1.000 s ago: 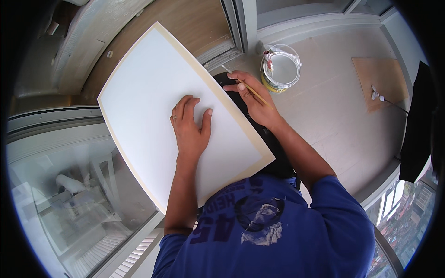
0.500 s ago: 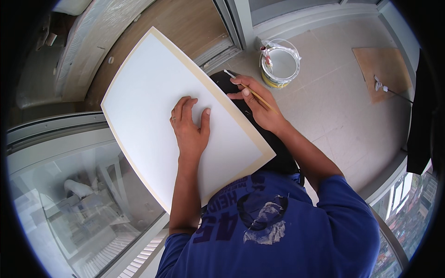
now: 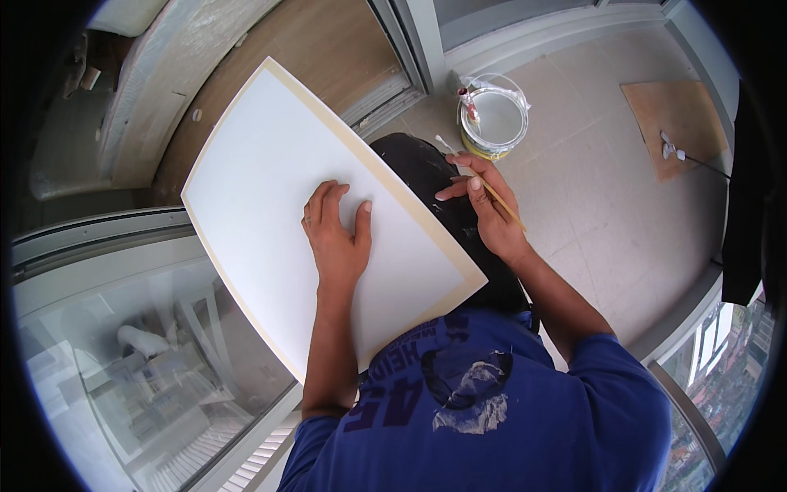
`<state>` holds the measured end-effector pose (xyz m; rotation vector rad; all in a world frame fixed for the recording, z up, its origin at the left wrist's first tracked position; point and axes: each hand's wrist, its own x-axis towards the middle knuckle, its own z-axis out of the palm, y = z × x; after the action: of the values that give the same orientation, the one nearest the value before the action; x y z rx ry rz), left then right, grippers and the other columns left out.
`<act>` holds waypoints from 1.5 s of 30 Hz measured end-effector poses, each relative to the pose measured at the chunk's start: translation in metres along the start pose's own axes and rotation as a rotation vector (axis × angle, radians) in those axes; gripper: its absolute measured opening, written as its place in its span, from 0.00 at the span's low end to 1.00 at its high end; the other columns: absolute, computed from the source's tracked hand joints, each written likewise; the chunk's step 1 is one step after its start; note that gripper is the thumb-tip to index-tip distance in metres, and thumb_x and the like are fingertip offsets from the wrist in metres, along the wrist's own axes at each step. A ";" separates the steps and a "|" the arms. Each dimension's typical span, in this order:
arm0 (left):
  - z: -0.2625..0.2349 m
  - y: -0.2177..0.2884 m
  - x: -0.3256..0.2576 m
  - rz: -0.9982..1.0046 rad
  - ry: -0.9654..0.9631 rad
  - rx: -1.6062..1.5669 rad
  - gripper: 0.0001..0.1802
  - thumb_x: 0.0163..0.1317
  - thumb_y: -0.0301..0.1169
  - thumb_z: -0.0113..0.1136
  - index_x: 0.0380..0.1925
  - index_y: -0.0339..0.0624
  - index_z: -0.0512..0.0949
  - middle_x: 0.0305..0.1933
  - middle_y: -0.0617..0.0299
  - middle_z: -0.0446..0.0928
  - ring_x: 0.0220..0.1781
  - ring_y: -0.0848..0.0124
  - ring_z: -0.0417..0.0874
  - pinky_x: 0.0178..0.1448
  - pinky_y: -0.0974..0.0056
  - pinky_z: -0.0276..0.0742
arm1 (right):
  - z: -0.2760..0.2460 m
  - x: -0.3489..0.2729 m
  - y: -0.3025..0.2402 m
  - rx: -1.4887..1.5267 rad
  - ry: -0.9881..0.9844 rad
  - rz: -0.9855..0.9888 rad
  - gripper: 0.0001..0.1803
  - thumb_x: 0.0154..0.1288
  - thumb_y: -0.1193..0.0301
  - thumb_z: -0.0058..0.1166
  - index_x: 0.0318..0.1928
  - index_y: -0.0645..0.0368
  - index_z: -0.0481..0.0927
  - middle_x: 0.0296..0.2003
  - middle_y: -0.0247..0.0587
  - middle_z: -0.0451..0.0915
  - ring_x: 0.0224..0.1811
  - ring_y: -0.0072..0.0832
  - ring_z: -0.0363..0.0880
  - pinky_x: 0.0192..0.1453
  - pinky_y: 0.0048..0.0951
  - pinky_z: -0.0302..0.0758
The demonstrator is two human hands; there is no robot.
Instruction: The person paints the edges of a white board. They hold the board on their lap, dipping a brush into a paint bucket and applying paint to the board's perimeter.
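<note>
A large white board with a cream border lies slanted across my lap. My left hand rests on its white face, fingers slightly curled and the thumb spread away, holding nothing. Past the board's right edge, my right hand grips a thin paintbrush with a yellowish handle. White paint coats its tip, which points up and left toward the far side, clear of the board. Beneath that hand is my dark-trousered leg.
An open paint bucket stands on the tiled floor ahead, a red-handled brush leaning at its rim. Farther right, a brown cardboard sheet carries a white-smeared tool. Glass door panels stand at left.
My right hand with the paintbrush has moved right and slightly nearer, away from the board's edge. My left hand and the board have shifted very little.
</note>
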<state>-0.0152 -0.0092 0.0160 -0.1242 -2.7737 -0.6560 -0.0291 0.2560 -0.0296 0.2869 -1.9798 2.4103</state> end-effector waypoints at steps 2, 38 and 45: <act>0.000 0.000 0.000 -0.002 -0.002 0.003 0.21 0.72 0.33 0.73 0.61 0.37 0.82 0.70 0.44 0.80 0.73 0.46 0.78 0.77 0.44 0.69 | -0.008 0.011 0.002 -0.010 0.063 0.011 0.25 0.93 0.57 0.43 0.72 0.64 0.76 0.68 0.49 0.79 0.49 0.31 0.91 0.56 0.35 0.85; 0.000 -0.007 0.002 -0.050 0.020 -0.050 0.22 0.68 0.30 0.74 0.60 0.38 0.81 0.69 0.47 0.78 0.70 0.46 0.78 0.76 0.43 0.68 | -0.171 0.221 0.253 -1.014 -0.126 0.880 0.17 0.71 0.73 0.53 0.42 0.76 0.89 0.34 0.58 0.91 0.27 0.42 0.94 0.31 0.42 0.90; -0.001 -0.005 0.005 -0.044 0.011 -0.034 0.22 0.69 0.31 0.74 0.60 0.39 0.82 0.70 0.47 0.79 0.71 0.48 0.79 0.75 0.45 0.70 | -0.184 0.215 0.273 -1.181 -0.248 0.833 0.17 0.70 0.70 0.53 0.42 0.73 0.90 0.40 0.64 0.92 0.35 0.51 0.95 0.41 0.48 0.91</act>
<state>-0.0201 -0.0139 0.0164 -0.0660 -2.7626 -0.7122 -0.2987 0.3569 -0.2970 -0.3482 -3.6526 0.8846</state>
